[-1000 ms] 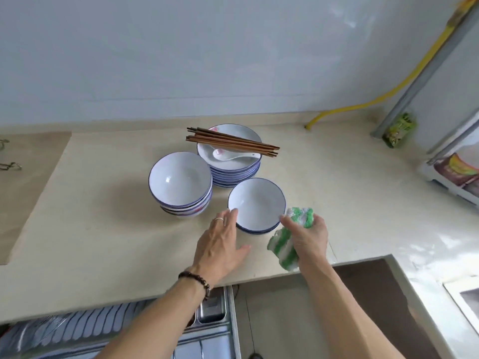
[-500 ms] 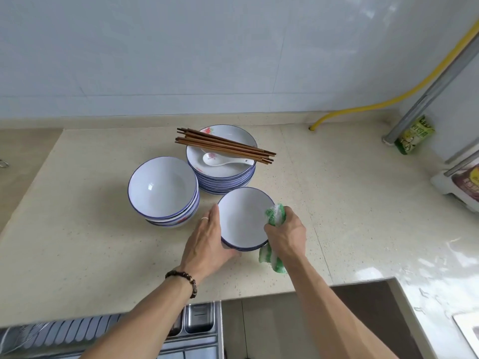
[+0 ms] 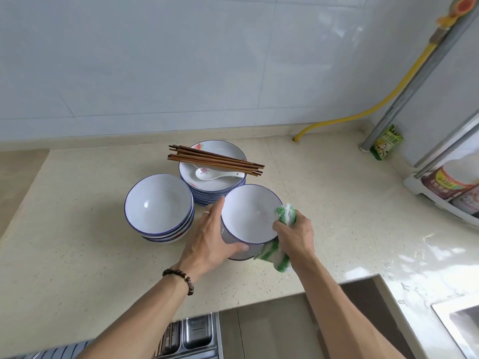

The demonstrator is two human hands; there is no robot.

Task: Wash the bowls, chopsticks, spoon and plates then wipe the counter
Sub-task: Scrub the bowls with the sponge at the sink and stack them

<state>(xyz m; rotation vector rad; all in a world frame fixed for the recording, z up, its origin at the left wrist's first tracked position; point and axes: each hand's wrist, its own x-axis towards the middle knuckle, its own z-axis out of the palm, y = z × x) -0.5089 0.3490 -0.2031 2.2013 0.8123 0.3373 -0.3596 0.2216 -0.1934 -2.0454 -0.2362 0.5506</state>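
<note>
Tilted bowl (image 3: 248, 216): left hand (image 3: 212, 239) fingers curled round its outer wall; right hand (image 3: 295, 234) clutches green-white cloth (image 3: 285, 216) against its rim. Bowl stack (image 3: 159, 203), tabletop (image 3: 77, 255).

We saw a white bowl (image 3: 250, 215) with a thin blue rim at the centre of the frame, and against its right edge a cloth (image 3: 281, 237) striped green and white. Left of it stood a stack of bowls (image 3: 158, 203), white inside, each rimmed in blue. Above, the plates (image 3: 212, 164) were white with blue edges and small red flower prints; the spoon (image 3: 216, 174) was white with a red mark, the chopsticks (image 3: 215, 160) brown. The tabletop (image 3: 85, 255) was speckled beige. At upper right ran a yellow hose (image 3: 383, 102), by a green packet (image 3: 386, 142). The bracelet (image 3: 180, 278) at lower centre had dark brown beads.
</note>
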